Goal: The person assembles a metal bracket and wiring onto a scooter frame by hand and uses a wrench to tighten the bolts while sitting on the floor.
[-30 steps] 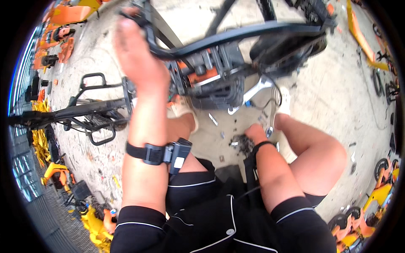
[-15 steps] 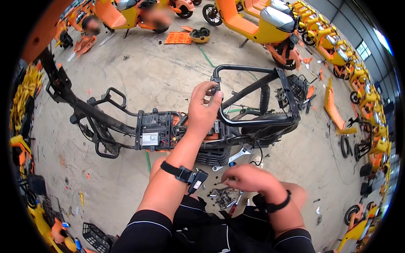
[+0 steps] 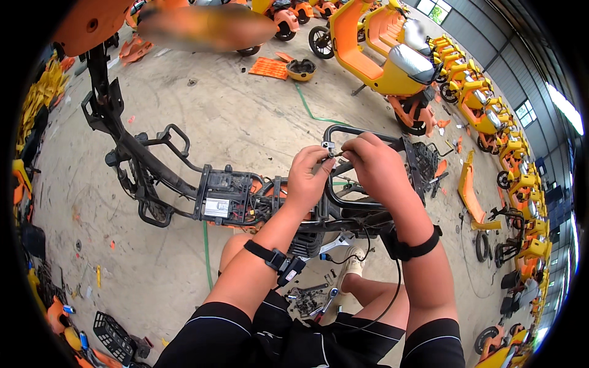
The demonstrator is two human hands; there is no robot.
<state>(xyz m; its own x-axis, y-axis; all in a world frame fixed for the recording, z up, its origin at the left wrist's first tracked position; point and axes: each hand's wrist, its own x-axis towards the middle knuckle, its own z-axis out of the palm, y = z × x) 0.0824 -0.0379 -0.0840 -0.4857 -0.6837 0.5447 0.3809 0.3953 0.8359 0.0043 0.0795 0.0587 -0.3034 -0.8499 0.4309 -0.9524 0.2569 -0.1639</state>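
Observation:
A stripped scooter frame (image 3: 153, 162) stands lengthwise before me, with a black tubular loop (image 3: 362, 130) at its seat end. My left hand (image 3: 307, 176) is closed in a pinch beside the small metal bracket (image 3: 328, 146) on the near-left corner of this loop. What its fingertips grip is mostly hidden. From the right, my right hand (image 3: 373, 161) reaches over the loop, thumb and fingers pinched on a small, dark, bolt-like part (image 3: 338, 154) directed at the left fingertips. The two hands nearly touch.
Below the frame, an adjustable wrench (image 3: 336, 243) lies on the floor by my foot. A ratchet (image 3: 332, 294) lies beside loose bolts (image 3: 304, 300) between my legs. A yellow helmet (image 3: 301, 70) and parked scooters (image 3: 380, 61) stand beyond. An orange-yellow panel (image 3: 471, 190) lies right.
My right hand has risen from above the loose bolts to the loop's bracket, meeting my left hand. The left hand stays pinched at the bracket. The view has shifted slightly.

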